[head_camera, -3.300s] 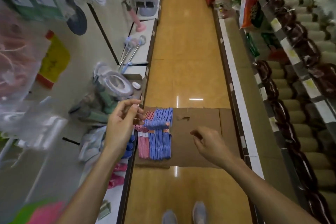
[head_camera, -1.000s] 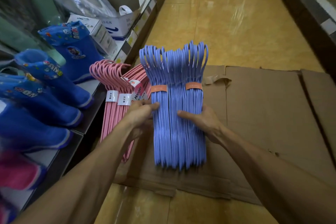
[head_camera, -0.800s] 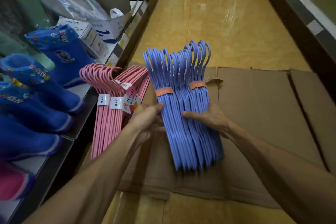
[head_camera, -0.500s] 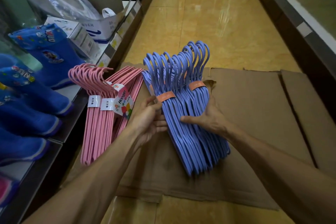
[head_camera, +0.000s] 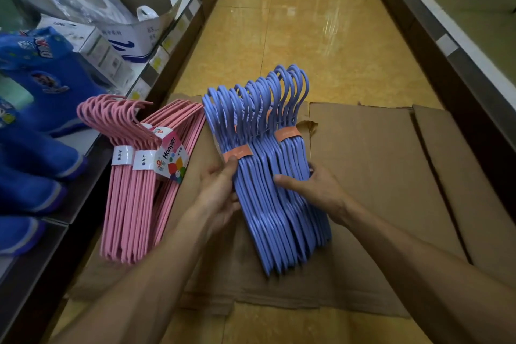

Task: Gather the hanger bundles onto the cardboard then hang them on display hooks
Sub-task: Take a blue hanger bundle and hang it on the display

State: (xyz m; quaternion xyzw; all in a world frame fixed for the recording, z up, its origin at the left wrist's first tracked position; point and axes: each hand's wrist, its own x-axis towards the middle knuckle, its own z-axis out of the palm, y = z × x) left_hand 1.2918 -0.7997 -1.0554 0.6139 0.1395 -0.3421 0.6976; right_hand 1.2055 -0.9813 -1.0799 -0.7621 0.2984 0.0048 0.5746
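Left hand: the left hand (head_camera: 220,190) grips the near-left edge of the blue hanger bundles (head_camera: 268,176), thumb pressed just under an orange paper band (head_camera: 237,153).
Right hand: the right hand (head_camera: 315,190) holds the bundles' right side, thumb laid across the front, fingers curled behind.
Blue hanger bundles: held between both hands over the flattened cardboard (head_camera: 377,176), hooks pointing away; whether the lower ends touch it cannot be told.
Change: since a second ago the stack has tipped from upright to leaning, hooks fanned toward the right and lower ends swung right; the left thumb has climbed to the band.
Pink hanger bundles (head_camera: 134,190): lying at the cardboard's left edge beside the shelf, unmoved, a "Hanger" label (head_camera: 171,158) on top.
Shelf (head_camera: 69,204): carries blue children's rain boots (head_camera: 36,126) and white boxes (head_camera: 106,50).
Floor (head_camera: 293,36): glossy yellow tile.
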